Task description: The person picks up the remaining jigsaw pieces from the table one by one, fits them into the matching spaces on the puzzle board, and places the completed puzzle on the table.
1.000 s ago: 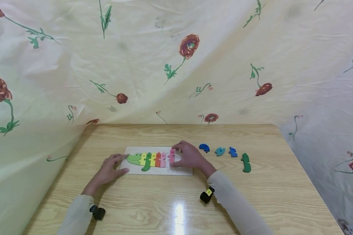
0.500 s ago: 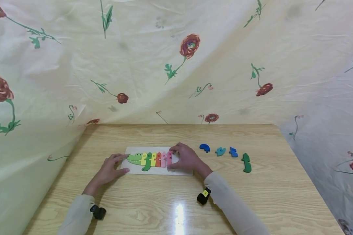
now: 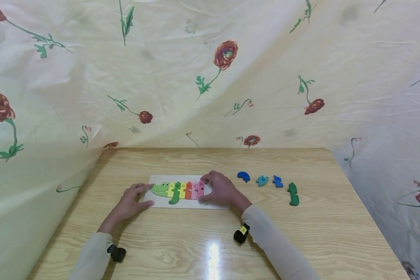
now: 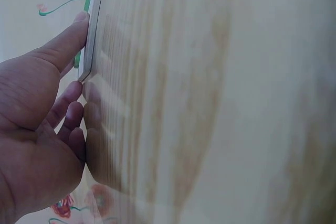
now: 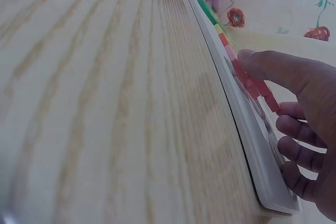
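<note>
A white puzzle board [image 3: 185, 205] with a crocodile lies on the table. The green head piece [image 3: 159, 189] and several coloured body pieces sit in it, up to a light pink piece [image 3: 194, 190]. My left hand [image 3: 127, 200] rests at the board's left end, fingers and thumb spread, touching it; in the left wrist view the thumb lies against its edge. My right hand [image 3: 222, 189] pinches a dark pink puzzle piece [image 3: 201, 189] between thumb and fingers, beside the light pink piece. In the right wrist view this dark pink piece [image 5: 270, 97] looks tilted. The hand covers the board's right part.
To the right lie loose pieces: a dark blue one [image 3: 243, 176], a teal one [image 3: 262, 180], a blue one [image 3: 277, 181] and a green one [image 3: 293, 194]. A flowered cloth [image 3: 182, 77] hangs behind the wooden table [image 3: 175, 241].
My right hand has moved left with the dark pink piece, bringing it against the light pink piece. The left hand and the board have stayed in place.
</note>
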Available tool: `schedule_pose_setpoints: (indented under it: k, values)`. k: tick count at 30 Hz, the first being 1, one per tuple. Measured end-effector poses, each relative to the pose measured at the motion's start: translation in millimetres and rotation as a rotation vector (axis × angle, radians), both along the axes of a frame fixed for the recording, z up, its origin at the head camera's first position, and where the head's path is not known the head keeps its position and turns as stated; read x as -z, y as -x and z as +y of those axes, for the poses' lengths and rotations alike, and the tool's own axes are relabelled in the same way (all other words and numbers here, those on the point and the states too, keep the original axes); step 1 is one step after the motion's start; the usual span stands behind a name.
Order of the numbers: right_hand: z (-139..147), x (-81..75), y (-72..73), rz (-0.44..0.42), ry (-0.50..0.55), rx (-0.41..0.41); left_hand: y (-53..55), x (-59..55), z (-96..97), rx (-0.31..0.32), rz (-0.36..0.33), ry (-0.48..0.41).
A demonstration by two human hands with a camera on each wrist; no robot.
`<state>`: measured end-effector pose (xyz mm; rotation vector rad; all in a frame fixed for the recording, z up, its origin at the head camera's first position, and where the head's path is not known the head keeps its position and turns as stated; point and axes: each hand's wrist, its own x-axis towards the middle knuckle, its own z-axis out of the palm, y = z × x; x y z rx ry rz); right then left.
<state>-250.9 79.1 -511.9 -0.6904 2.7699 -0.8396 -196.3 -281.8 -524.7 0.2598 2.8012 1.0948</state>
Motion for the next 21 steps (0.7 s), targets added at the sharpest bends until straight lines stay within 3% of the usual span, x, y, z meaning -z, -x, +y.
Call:
schedule_pose_setpoints:
  k: [21]
  values:
    - [-1.6,6.5,3.8,-0.017,-0.053,-0.002,0.5,0.5,-0.5,-0.016,-0.017,-0.002]
